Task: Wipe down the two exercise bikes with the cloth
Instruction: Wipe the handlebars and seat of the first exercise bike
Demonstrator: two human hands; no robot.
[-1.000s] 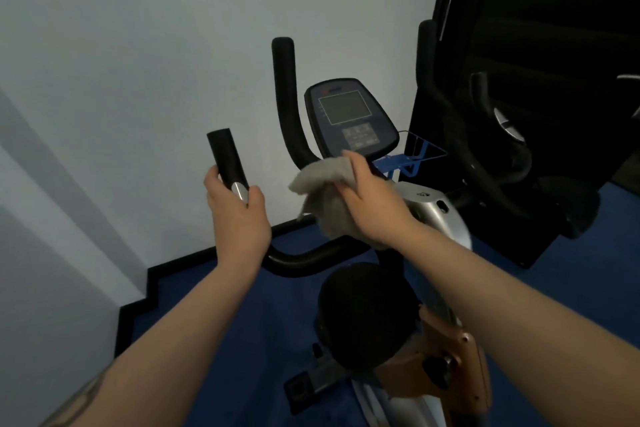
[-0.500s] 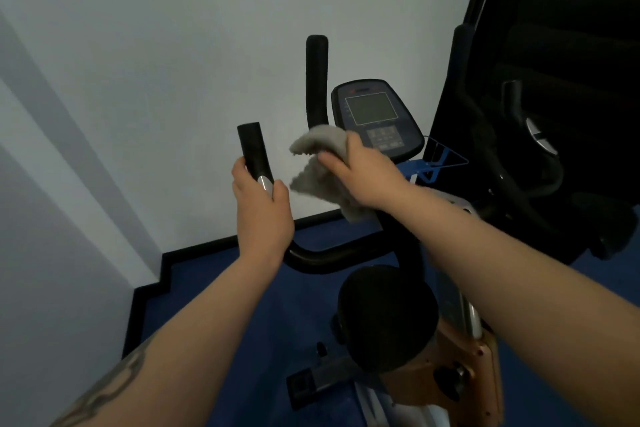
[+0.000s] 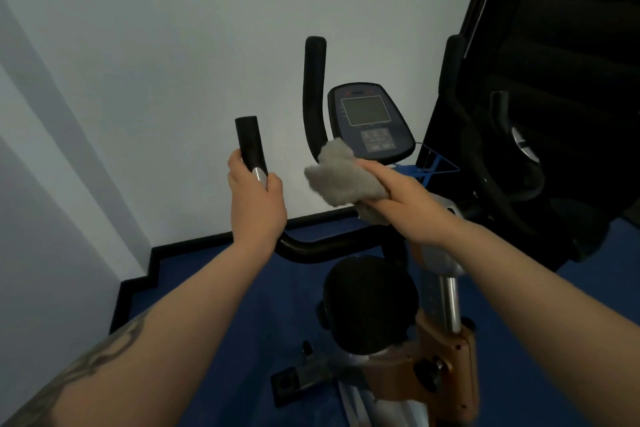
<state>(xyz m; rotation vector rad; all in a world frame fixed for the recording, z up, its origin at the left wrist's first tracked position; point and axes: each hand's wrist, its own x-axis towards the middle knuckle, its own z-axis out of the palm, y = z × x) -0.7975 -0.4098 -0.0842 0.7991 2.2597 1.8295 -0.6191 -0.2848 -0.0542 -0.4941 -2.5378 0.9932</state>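
1. Two bare hands are raised over the nearer exercise bike (image 3: 408,333), whose black saddle (image 3: 370,305) sits below and between the forearms.
2. The left hand (image 3: 256,204) grips the left handlebar grip (image 3: 250,146), fingers and thumb curled round it just under its silver band; the black tip stands up above the hand.
3. The right hand (image 3: 405,201) holds a bunched grey cloth (image 3: 337,177), fingers curled over it, and the cloth juts out to the left of the fingers, beside the foot of the right handlebar upright (image 3: 314,94).
4. Just beyond the right hand sits the console (image 3: 369,121), screen dark.
5. Further to the right of that hand, the second bike (image 3: 491,156) stands in shadow against a dark opening.
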